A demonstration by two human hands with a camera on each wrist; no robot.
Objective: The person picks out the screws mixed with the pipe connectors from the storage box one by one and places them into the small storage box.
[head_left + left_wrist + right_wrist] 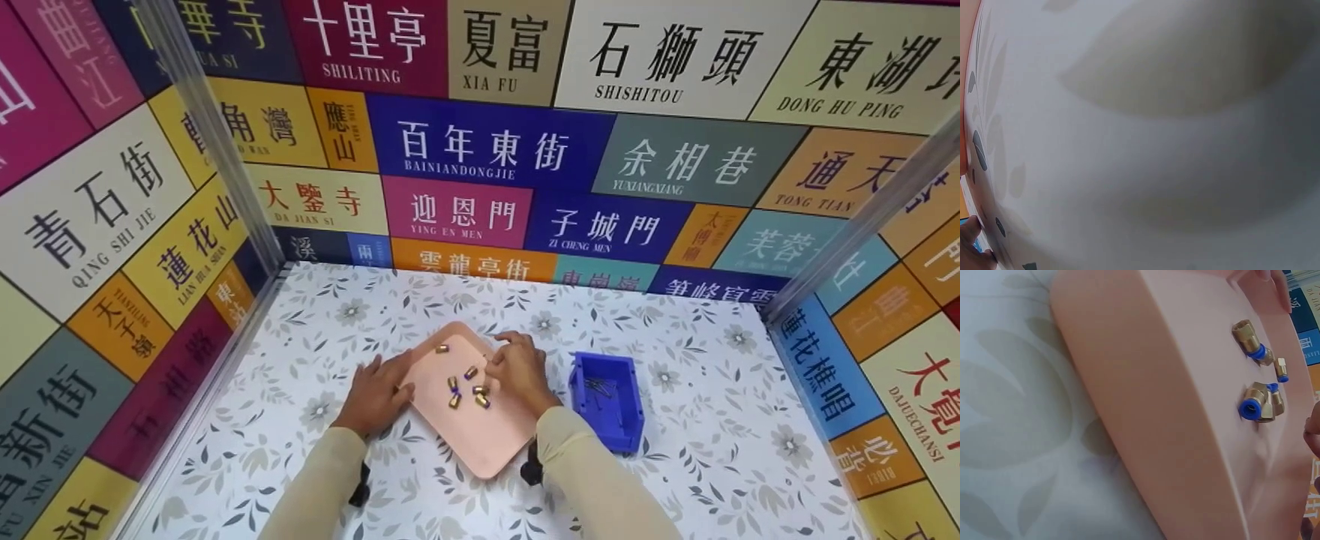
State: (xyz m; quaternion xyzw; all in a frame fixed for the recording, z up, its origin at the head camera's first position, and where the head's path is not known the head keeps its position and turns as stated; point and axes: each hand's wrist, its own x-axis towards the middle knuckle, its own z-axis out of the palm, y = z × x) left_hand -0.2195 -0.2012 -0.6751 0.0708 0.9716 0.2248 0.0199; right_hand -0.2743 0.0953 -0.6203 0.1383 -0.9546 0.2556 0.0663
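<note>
A pink tray [487, 442] lies at an angle on the table, with several brass push-fit fittings [454, 385] inside. Blue collars show on the fittings [1253, 409] in the right wrist view. My left hand [379, 394] rests against the tray's left side, its thumb over the rim and its fingers relaxed. Over the tray's right side is my right hand [520, 373], with bent fingers near the rim. I cannot tell whether its fingertips pinch a fitting. The left wrist view shows mostly tablecloth, with a bit of the left hand [972, 244] at the lower left.
A blue bin [637, 405] holding several thin dark screws or pins [598, 386] stands to the right of my right hand. The flowered tablecloth [720, 420] covers the table. Panels with printed place names [480, 150] rise behind and at both sides.
</note>
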